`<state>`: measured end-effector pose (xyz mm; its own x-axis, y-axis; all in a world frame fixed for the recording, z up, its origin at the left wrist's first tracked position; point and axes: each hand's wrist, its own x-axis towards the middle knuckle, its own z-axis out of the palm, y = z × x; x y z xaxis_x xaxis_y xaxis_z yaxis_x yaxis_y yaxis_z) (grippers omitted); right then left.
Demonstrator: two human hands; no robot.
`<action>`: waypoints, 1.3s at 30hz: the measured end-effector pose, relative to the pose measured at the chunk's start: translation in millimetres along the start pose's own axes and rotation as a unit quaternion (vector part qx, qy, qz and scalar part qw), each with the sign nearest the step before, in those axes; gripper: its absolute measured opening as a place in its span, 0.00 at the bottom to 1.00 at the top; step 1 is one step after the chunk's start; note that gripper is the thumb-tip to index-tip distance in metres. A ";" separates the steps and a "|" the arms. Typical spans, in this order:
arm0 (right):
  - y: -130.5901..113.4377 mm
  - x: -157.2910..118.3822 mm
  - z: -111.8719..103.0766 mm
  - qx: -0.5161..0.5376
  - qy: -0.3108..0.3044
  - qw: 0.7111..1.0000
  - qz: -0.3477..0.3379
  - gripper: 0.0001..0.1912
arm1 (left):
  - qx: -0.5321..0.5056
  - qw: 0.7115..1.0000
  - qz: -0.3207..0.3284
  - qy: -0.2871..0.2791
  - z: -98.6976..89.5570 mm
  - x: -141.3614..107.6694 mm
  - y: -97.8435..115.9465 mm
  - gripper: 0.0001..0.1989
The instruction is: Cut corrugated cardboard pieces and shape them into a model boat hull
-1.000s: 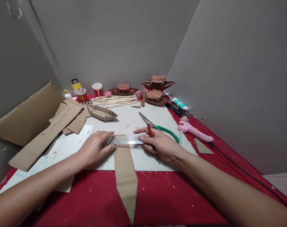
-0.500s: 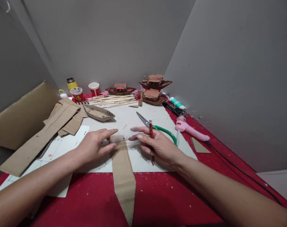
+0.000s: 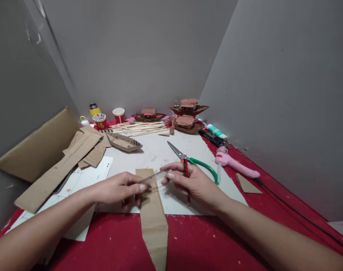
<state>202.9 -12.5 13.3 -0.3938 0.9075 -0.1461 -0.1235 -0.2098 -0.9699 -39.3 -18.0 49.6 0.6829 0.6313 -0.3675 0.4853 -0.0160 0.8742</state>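
Left hand (image 3: 119, 188) and right hand (image 3: 198, 184) pinch the clear ruler (image 3: 157, 176), fingers nearly closed, above the cardboard strip (image 3: 154, 222) mid-table; right also grips red pencil (image 3: 186, 165). Best keep ruler flat, square, both ends pressed.

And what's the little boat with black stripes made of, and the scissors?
The boat looks like plain, unpainted cardboard: dull, tan and folded. The scissors seem to have bare metal blades, gray with a slight shine; their smooth green handles could be plastic or coated metal.
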 end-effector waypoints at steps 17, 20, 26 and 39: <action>-5.1 2.3 -2.1 -0.046 0.070 0.996 0.012 0.20 | -0.176 0.984 -0.023 -0.025 -16.6 -14.5 -12.4 0.16; -5.7 1.9 -1.6 0.016 0.046 0.999 -0.002 0.20 | -0.206 0.978 -0.009 0.010 -13.7 -14.2 -11.7 0.15; -3.3 -6.9 6.9 -0.003 -0.034 0.999 0.003 0.23 | -0.282 0.940 0.082 0.173 -0.6 2.9 1.9 0.12; -18.2 -15.2 -1.1 -0.302 -0.023 0.937 -0.174 0.12 | -0.282 0.920 0.109 0.250 15.5 26.6 20.6 0.11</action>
<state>212.2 -22.0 33.0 -0.4661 0.8633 0.1936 0.2819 0.3523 -0.8924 -2.6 -13.6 53.0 0.3260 0.9406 -0.0947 -0.0907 0.1309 0.9872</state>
